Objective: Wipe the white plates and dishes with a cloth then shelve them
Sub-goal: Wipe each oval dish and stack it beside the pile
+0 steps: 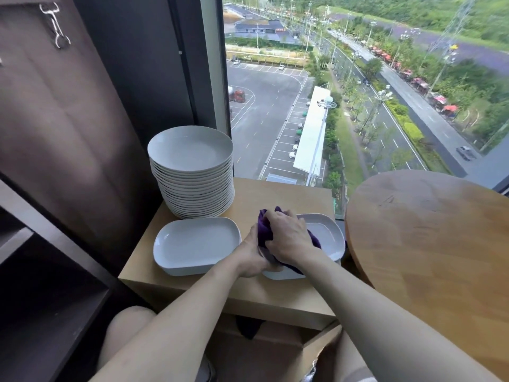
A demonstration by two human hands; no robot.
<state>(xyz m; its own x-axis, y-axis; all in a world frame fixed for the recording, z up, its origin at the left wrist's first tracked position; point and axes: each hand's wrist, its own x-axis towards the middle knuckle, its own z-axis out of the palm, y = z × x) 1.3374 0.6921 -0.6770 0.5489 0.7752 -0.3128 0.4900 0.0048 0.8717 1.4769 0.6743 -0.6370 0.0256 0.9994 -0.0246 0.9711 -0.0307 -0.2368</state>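
**Desk:** What have you got in your hands?

**Me:** My right hand (286, 235) is curled round a bunched purple cloth (264, 230) and presses it into the bowl of the right dish (329, 235). My left hand (252, 259) is clamped on that dish's near-left rim. Its fingertips are hidden under the cloth, so I cannot tell whether they catch the fabric too.

**Desk:** And the rest of the crockery?

**Me:** All on the pale wooden tabletop (278, 195) by the window (358, 78). The left dish (194, 244), white and rectangular with rounded corners, lies flat just beside the one I hold, a narrow gap between them. Behind it, at the back-left corner, a tall stack of round plates (192, 172) stands upright, its base just beside that dish's far rim.

**Desk:** Anything around the edges?

**Me:** A round table (427, 238) to my right, its edge close to the right dish. A dark shelf unit (41, 285) to my left, with metal hooks (56, 26) on the brown panel above.
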